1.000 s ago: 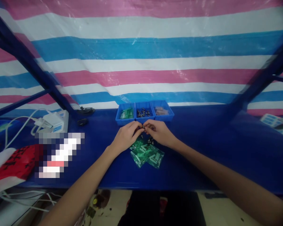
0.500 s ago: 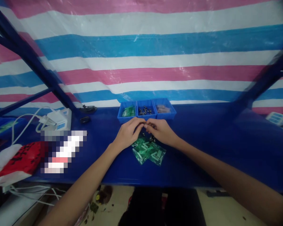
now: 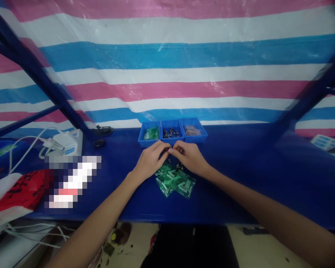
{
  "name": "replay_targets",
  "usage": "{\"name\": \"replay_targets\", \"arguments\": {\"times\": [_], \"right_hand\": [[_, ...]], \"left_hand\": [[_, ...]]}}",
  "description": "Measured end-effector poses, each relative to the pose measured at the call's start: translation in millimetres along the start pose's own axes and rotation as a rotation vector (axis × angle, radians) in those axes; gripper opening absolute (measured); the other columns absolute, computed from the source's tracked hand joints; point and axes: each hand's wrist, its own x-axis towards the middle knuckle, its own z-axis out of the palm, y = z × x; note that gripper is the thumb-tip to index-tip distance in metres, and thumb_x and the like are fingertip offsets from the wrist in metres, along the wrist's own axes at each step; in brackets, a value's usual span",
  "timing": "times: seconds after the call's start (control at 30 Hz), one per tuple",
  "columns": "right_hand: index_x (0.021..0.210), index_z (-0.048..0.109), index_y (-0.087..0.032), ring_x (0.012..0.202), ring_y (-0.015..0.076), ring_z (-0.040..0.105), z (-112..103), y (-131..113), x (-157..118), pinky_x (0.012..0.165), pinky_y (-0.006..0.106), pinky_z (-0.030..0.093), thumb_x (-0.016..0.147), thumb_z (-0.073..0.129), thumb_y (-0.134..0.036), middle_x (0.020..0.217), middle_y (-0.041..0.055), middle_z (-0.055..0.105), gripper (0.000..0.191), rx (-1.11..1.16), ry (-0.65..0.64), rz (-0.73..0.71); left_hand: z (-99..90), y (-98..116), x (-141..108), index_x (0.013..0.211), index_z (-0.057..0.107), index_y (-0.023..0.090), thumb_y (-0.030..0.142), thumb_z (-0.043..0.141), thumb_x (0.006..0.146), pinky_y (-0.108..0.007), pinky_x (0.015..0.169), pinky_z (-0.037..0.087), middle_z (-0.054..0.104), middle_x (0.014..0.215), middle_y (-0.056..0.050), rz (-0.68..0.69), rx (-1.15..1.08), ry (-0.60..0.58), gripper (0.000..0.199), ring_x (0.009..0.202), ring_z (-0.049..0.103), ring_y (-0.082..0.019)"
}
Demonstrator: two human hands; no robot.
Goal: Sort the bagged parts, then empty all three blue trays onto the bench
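Note:
My left hand (image 3: pixel 152 159) and my right hand (image 3: pixel 188 156) meet at the fingertips over the blue table, just in front of three joined blue bins. Both are closed in a pinch, and whatever lies between the fingertips is too small to make out. Beneath them lie green plastic packets (image 3: pixel 174 181) with pale pieces inside, and a few small dark metal parts (image 3: pixel 179 166) beside the packets. The left bin (image 3: pixel 149 142) holds green packets, the middle bin (image 3: pixel 172 141) dark metal parts, the right bin (image 3: pixel 197 139) pale pinkish pieces.
A white power strip (image 3: pixel 77 143) with cables stands on the left of the blue table (image 3: pixel 240 167). Nearby are a red and white cloth (image 3: pixel 28 190), a blurred-out white item and a small black object (image 3: pixel 99 143). Blue frame bars rise at both sides.
The view has shifted slightly. Both hands stay pinched together at the fingertips, with only a slight change in finger position.

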Motion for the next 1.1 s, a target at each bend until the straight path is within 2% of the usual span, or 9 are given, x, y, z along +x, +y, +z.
{"name": "replay_targets", "arguments": {"times": [0.13, 0.23, 0.3, 0.4, 0.57, 0.77, 0.83, 0.97, 1.1], "right_hand": [[0.083, 0.059, -0.021, 0.064, 0.0148, 0.061, -1.0, 0.5, 1.0, 0.061, 0.027, 0.044, 0.095, 0.06, -0.034, 0.071, -0.0008, 0.065, 0.018, 0.057, 0.023, -0.007], [0.092, 0.061, -0.022, 0.07, 0.0164, 0.067, -1.0, 1.3, 1.6, 0.065, 0.028, 0.048, 0.096, 0.055, -0.023, 0.076, 0.0004, 0.069, 0.008, 0.079, -0.02, -0.033], [0.095, 0.061, -0.022, 0.072, 0.0168, 0.068, -0.5, 2.9, 1.4, 0.066, 0.028, 0.049, 0.094, 0.055, -0.018, 0.08, 0.0011, 0.07, 0.007, 0.047, -0.026, -0.05], [0.095, 0.061, -0.022, 0.074, 0.0177, 0.067, 0.0, 7.6, 0.2, 0.068, 0.028, 0.048, 0.093, 0.058, -0.016, 0.086, 0.0028, 0.071, 0.007, -0.079, -0.011, -0.098], [0.095, 0.063, -0.022, 0.079, 0.0202, 0.066, -0.6, 13.2, -3.0, 0.068, 0.03, 0.045, 0.098, 0.056, -0.026, 0.09, 0.0056, 0.071, 0.009, -0.363, -0.006, -0.201], [0.106, 0.062, -0.02, 0.088, 0.0221, 0.067, -1.5, 4.2, -8.7, 0.071, 0.031, 0.047, 0.104, 0.045, -0.03, 0.097, 0.0088, 0.072, 0.02, -0.494, -0.002, -0.303], [0.109, 0.062, -0.02, 0.091, 0.0234, 0.066, -3.4, 1.2, -7.4, 0.074, 0.033, 0.048, 0.104, 0.044, -0.029, 0.099, 0.0101, 0.071, 0.021, -0.537, 0.019, -0.343], [0.102, 0.064, -0.018, 0.092, 0.0272, 0.059, -9.3, 0.9, 12.6, 0.085, 0.04, 0.047, 0.102, 0.044, -0.027, 0.094, 0.0123, 0.069, 0.023, -0.646, 0.074, -0.418], [0.097, 0.066, -0.014, 0.096, 0.0311, 0.055, -13.6, 8.5, 45.8, 0.089, 0.045, 0.046, 0.099, 0.048, -0.025, 0.096, 0.0158, 0.066, 0.021, -0.758, 0.097, -0.323]], "left_hand": [[-0.8, 0.9, 0.2, 0.119, 0.059, 0.019, 0.028, 0.047, 0.104, -0.033, 0.082, 0.054, 0.065, 0.103, -0.007, -0.018, 0.036, -0.013, 0.022, 0.094, 0.064, -0.019], [-0.7, -0.4, 0.0, 0.117, 0.059, 0.02, 0.031, 0.046, 0.105, -0.033, 0.081, 0.054, 0.065, 0.1, -0.006, -0.057, 0.057, 0.004, 0.021, 0.091, 0.064, -0.019], [-0.2, -1.3, -0.2, 0.116, 0.059, 0.02, 0.032, 0.045, 0.105, -0.032, 0.081, 0.054, 0.065, 0.099, -0.006, -0.064, 0.074, 0.007, 0.021, 0.091, 0.065, -0.019], [0.8, -1.4, -0.5, 0.119, 0.058, 0.019, 0.033, 0.042, 0.106, -0.031, 0.08, 0.054, 0.066, 0.104, -0.007, -0.052, 0.133, -0.016, 0.025, 0.094, 0.066, -0.02], [2.3, 1.1, -0.3, 0.116, 0.06, 0.019, 0.035, 0.038, 0.107, -0.03, 0.077, 0.055, 0.066, 0.103, -0.007, -0.041, 0.182, -0.069, 0.028, 0.093, 0.067, -0.02], [-2.0, 5.1, 0.3, 0.11, 0.062, 0.018, 0.034, 0.035, 0.108, -0.031, 0.079, 0.054, 0.067, 0.1, -0.006, -0.068, 0.159, -0.08, 0.032, 0.094, 0.066, -0.02], [-3.5, 5.0, 0.1, 0.115, 0.06, 0.019, 0.035, 0.035, 0.108, -0.031, 0.081, 0.055, 0.068, 0.106, -0.007, -0.055, 0.157, -0.079, 0.03, 0.098, 0.067, -0.02], [-3.4, -0.1, -0.4, 0.132, 0.05, 0.017, 0.035, 0.041, 0.105, -0.033, 0.078, 0.057, 0.07, 0.115, -0.011, -0.103, 0.298, 0.039, 0.033, 0.101, 0.07, -0.024], [-3.9, -7.0, -1.6, 0.13, 0.05, 0.017, 0.027, 0.043, 0.103, -0.029, 0.066, 0.054, 0.072, 0.11, -0.01, -0.186, 0.403, 0.092, 0.03, 0.091, 0.072, -0.023]]}}
